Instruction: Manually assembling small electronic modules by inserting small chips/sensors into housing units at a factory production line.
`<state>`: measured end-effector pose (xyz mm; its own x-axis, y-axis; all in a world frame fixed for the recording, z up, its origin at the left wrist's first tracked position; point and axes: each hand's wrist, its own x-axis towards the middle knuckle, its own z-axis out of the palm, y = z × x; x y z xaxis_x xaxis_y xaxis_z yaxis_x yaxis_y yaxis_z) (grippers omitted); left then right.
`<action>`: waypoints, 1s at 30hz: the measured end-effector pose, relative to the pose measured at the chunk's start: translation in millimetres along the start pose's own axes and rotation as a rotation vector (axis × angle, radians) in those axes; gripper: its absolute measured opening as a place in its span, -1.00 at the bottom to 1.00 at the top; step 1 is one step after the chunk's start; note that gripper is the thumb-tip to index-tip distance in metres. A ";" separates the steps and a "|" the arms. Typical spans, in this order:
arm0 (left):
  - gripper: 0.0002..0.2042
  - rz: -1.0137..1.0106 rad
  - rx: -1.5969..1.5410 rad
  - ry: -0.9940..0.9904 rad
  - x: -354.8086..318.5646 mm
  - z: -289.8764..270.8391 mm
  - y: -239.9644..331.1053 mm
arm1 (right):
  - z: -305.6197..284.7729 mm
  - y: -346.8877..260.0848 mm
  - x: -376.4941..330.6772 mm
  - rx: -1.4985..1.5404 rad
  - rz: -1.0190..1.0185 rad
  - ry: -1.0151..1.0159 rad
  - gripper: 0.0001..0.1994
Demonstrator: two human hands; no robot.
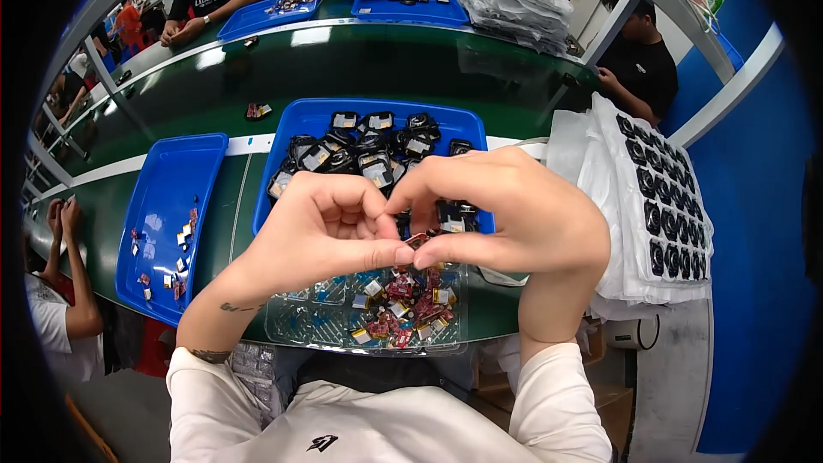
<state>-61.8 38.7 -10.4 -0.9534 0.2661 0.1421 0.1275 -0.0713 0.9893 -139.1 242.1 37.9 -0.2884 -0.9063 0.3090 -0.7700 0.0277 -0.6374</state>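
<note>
My left hand (330,223) and my right hand (523,210) meet above the near edge of the bench, thumbs and fingertips pinched together. Between the fingertips a bit of a small red circuit board (417,240) shows; the fingers hide most of it. Right below lies a clear plastic tray (296,326) with a pile of red circuit boards (399,291) wired to small silver battery cells. Just beyond my hands, a blue tray (463,126) holds many black casings (375,141), some showing pale rectangles.
Another blue tray (154,197) with a few boards stands at left. At right rise stacked white trays (634,231) of black casings. A green conveyor belt (343,64) runs behind, with one loose board (257,111) on it. Co-workers sit across and at left; metal posts frame the bench.
</note>
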 end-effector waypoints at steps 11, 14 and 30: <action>-0.91 0.040 -0.231 -0.040 31.0 -6.0 26.2 | -16.2 -0.8 -5.7 -0.194 -0.204 0.385 -0.89; -0.91 0.037 -0.148 -0.060 34.2 -11.2 28.2 | -18.4 -2.9 -2.8 -0.255 -0.186 0.357 -0.89; -0.81 0.529 0.366 0.248 38.1 -14.2 24.8 | -2.8 16.8 18.3 0.050 -0.037 0.582 -0.94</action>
<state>-98.9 33.4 19.1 -0.7663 0.0543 0.6402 0.6355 0.2101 0.7429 -159.0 227.2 34.8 -0.5383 -0.5251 0.6592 -0.7615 -0.0321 -0.6474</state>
